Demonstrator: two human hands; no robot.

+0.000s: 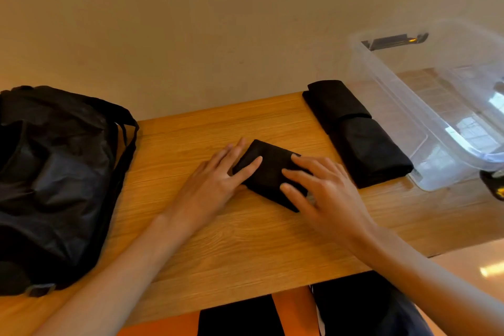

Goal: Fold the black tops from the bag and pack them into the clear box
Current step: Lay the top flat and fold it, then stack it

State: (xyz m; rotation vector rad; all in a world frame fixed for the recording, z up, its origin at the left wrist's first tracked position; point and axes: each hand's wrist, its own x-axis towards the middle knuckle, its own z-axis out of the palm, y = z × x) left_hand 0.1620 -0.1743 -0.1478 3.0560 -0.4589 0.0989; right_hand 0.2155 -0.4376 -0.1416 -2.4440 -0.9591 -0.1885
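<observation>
My left grip (215, 180) lies flat with its fingers straight, pressing on the left side of a small folded black top (268, 169). My right grip (324, 194) has its fingers spread wide, and the fingertips push down on the right side of the same top. I am not pinching or lifting it. The top sits in the middle of the wooden counter (245, 243). A big black bag (54, 172) sits on the counter, well off to my left. On my right, two more folded tops lie end to end, the far black top (334, 99) and the near black top (375, 153), just beside the clear box (403, 101). The box has a black clip (493, 184) with a small yellow mark, too blurry to read.
</observation>
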